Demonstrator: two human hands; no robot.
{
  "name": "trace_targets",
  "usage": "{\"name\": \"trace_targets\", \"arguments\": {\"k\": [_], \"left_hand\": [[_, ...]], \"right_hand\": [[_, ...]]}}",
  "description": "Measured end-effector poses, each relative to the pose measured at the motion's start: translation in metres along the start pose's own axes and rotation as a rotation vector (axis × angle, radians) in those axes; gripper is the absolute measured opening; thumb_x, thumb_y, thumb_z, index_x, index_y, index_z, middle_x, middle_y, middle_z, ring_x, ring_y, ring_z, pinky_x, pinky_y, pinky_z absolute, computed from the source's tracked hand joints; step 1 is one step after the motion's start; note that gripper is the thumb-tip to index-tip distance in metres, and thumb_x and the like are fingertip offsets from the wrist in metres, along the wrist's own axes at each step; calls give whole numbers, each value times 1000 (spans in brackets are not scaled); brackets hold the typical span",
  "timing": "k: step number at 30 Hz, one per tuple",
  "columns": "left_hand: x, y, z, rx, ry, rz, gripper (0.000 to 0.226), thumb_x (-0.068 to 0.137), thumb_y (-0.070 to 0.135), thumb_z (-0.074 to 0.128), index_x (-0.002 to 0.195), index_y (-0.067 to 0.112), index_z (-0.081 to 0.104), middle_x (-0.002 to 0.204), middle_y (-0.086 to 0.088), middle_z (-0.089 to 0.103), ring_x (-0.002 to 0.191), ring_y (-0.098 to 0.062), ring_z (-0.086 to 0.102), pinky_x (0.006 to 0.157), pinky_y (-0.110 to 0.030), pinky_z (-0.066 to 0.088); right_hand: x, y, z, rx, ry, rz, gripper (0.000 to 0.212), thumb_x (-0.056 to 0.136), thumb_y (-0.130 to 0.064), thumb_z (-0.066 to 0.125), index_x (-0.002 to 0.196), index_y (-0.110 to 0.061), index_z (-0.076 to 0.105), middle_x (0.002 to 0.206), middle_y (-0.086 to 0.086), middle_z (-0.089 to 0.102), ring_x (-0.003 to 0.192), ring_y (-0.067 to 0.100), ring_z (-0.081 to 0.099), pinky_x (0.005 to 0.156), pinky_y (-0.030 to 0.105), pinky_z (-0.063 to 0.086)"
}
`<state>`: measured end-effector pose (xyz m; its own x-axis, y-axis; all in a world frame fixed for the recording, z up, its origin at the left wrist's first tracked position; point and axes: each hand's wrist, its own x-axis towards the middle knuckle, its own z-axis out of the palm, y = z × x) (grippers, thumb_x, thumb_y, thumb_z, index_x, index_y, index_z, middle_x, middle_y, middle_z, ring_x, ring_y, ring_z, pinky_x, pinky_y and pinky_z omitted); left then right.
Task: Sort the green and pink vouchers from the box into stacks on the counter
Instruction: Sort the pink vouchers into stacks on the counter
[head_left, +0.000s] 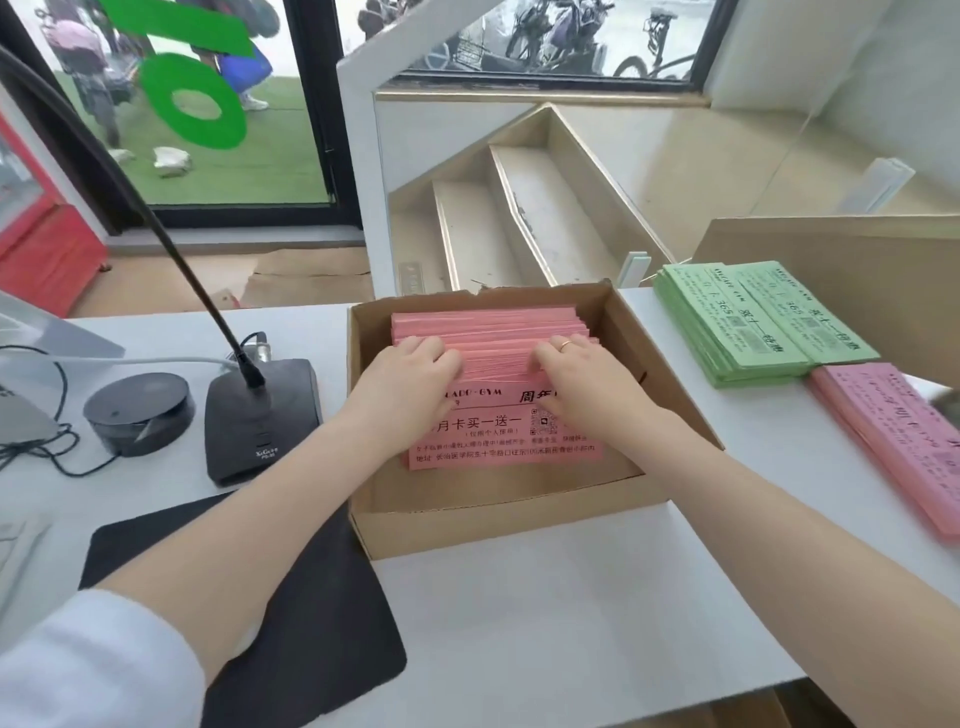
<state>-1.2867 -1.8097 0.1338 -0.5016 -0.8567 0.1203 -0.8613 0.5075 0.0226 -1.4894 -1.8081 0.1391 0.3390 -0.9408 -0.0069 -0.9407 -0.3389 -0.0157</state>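
Observation:
An open cardboard box (498, 525) stands on the white counter (571, 613). Inside it a row of pink vouchers (488, 332) stands on edge, and one printed pink voucher (498, 441) leans toward me at the front. My left hand (410, 374) and my right hand (582, 374) are both inside the box, fingers curled over the top edges of the standing pink vouchers. To the right on the counter lies a stack of green vouchers (758, 322). In front of it lies a stack of pink vouchers (893, 441).
A gooseneck microphone on a black base (260, 421) and a round black device (137, 410) with cables sit left of the box. A black mat (291, 613) lies at the counter's near left. A brown board (841, 249) stands behind the green stack.

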Motion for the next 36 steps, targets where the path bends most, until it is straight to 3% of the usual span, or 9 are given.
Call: {"name": "trace_targets", "arguments": {"k": [7,10,13,16,18,22,27,29,36], "left_hand": [[-11,4,-6,-215,-58,-53,24,86,33,60,89,20,40,91,6,44,77,-18,50,62,-26,39],[-16,4,-6,-274,-120,-95,30,86,31,61,96,21,35,92,5,54,79,-20,56,64,-32,46],[-18,5,-7,-288,-200,-104,37,86,31,61,116,21,41,108,1,60,92,-19,58,78,-37,51],[-20,7,-8,-226,-290,-74,31,87,31,60,114,22,51,109,2,59,89,-16,52,75,-32,49],[-22,9,-7,-193,-291,-86,28,86,33,61,111,25,50,105,0,60,85,-19,55,67,-30,47],[-25,14,-16,-326,-56,-166,29,82,31,66,108,23,56,97,1,63,80,-18,53,67,-28,46],[-19,46,-59,-1160,403,-348,27,68,17,80,79,31,59,69,15,68,65,3,62,61,-16,51],[-14,69,-69,-1356,456,-275,30,72,8,75,77,33,60,71,16,70,70,0,66,63,-19,53],[-8,183,-64,-1157,480,-93,32,78,11,71,83,38,55,75,35,62,71,8,60,63,-12,48]], "right_hand": [[-17,2,7,1,66,-41,20,81,-16,62,100,-12,60,117,8,48,111,28,43,88,35,33],[-20,4,8,116,177,-35,34,77,-13,67,109,-13,55,133,7,46,127,29,37,104,37,26],[-18,5,7,155,46,-85,52,81,-15,65,129,-16,45,130,3,52,124,24,44,104,34,32],[-19,3,8,34,-27,-135,12,84,-22,59,95,-18,53,97,-2,52,102,25,53,82,32,38],[-24,3,7,16,-124,-96,10,85,-23,57,84,-20,48,92,-4,51,97,22,54,73,30,40],[-37,14,-1,-45,113,-1,17,87,-27,59,80,-18,47,94,1,62,91,26,58,62,28,29],[-60,33,-52,121,613,128,16,77,-27,70,83,-13,65,80,3,65,67,27,54,58,27,26],[-73,44,-73,177,634,145,19,79,-30,66,89,-14,66,85,2,65,72,28,53,57,30,30],[-154,124,-76,372,453,200,15,80,-22,69,93,-15,66,77,-7,55,78,24,53,71,45,47]]}}
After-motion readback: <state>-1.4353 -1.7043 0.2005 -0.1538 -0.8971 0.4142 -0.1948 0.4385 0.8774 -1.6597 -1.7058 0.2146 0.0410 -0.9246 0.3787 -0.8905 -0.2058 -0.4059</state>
